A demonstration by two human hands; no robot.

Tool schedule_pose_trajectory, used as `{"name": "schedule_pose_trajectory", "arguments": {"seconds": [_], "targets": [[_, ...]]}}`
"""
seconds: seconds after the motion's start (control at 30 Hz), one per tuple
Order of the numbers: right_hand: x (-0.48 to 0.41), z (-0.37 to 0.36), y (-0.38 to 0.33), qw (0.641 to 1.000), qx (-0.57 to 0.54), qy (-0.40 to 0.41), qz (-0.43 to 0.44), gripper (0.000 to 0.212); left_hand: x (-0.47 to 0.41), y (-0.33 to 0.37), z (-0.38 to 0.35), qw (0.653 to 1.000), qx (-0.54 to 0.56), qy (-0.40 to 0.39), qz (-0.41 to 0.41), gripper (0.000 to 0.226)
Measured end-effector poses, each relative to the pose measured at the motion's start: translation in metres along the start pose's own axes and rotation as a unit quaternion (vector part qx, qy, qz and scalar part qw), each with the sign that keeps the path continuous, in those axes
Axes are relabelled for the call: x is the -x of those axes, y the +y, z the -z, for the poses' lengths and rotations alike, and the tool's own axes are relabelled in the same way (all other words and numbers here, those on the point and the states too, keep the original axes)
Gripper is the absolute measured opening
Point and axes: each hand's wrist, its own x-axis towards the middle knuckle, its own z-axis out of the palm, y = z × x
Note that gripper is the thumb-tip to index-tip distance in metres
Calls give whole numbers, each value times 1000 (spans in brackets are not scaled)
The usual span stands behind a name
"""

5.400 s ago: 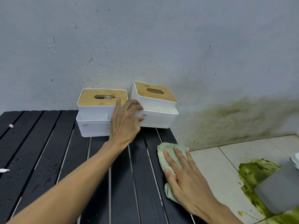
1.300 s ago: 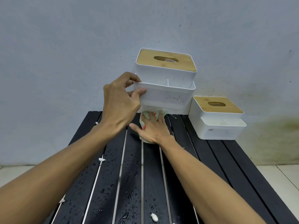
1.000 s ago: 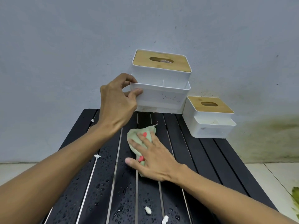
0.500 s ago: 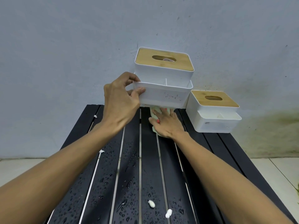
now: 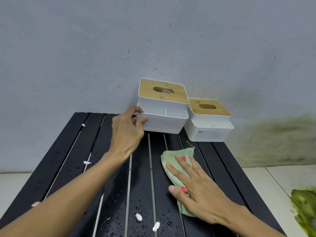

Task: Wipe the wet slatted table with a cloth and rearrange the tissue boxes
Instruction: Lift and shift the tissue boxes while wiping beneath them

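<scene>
On the black slatted table [image 5: 71, 161], wet with droplets, my left hand [image 5: 127, 132] grips the left front corner of a white tissue box with a bamboo lid [image 5: 162, 106]. That box looks slightly tilted at the table's far edge, near the wall. A second white tissue box with a bamboo lid [image 5: 209, 122] stands just to its right, close beside it. My right hand [image 5: 196, 185] lies flat, fingers spread, pressing a pale green cloth [image 5: 172, 158] onto the slats in front of the boxes.
Small white scraps [image 5: 138, 217] lie on the slats at the near edge and along the left side. A grey wall rises right behind the boxes. Pale floor tiles [image 5: 280, 182] show to the right, with a green stain [image 5: 304, 207] on them.
My right hand has pulled the cloth back from under the held box toward me and to the right. The left hand has brought the box lower, close to the table.
</scene>
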Motion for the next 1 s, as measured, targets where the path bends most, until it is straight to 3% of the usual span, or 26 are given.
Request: {"name": "schedule_pose_trajectory", "arguments": {"seconds": [1.0], "targets": [[4,-1,1,1000,2,12,6,63,26,-30,-50,996,30,-51,72,27]]}}
